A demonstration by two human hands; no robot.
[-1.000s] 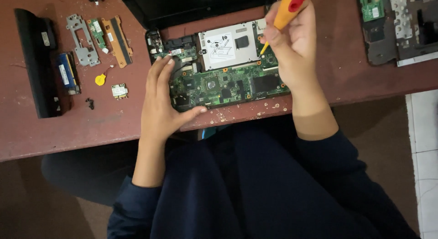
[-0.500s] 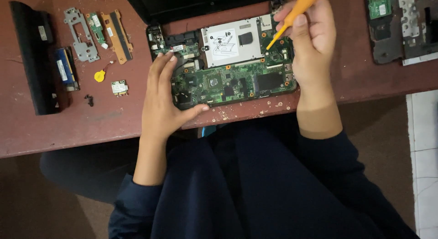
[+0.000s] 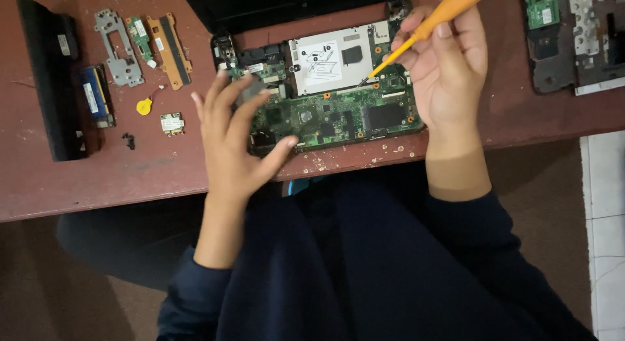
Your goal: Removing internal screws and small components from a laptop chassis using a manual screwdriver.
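An opened laptop base (image 3: 319,87) lies at the near edge of a reddish-brown table (image 3: 97,178), its green circuit board (image 3: 338,113) bare and a silver drive plate (image 3: 331,64) sitting in the upper middle of it. The right hand (image 3: 446,74) is closed around an orange screwdriver (image 3: 430,25), gripping the handle between thumb and fingers, and the thin shaft slants down and to the left so that its tip meets the board just at the lower right corner of the silver plate. The left hand (image 3: 237,136) rests on the left part of the base with nothing in its grasp: its fingers are spread and loose over the left corner, and the thumb lies along the near edge of the board. Behind the base the dark laptop lid (image 3: 286,5) stands open. To the left on the table lie removed parts: a long black battery (image 3: 49,77), a blue memory module (image 3: 96,97) just beside it, a grey metal bracket (image 3: 117,48), a small green card (image 3: 140,38), an orange-brown strip (image 3: 169,49), a yellow coin cell (image 3: 144,106) and a tiny white module (image 3: 172,123). At the far right lie other dismantled boards and a dark frame (image 3: 576,38). The person's dark blue sleeves and lap fill the foreground.
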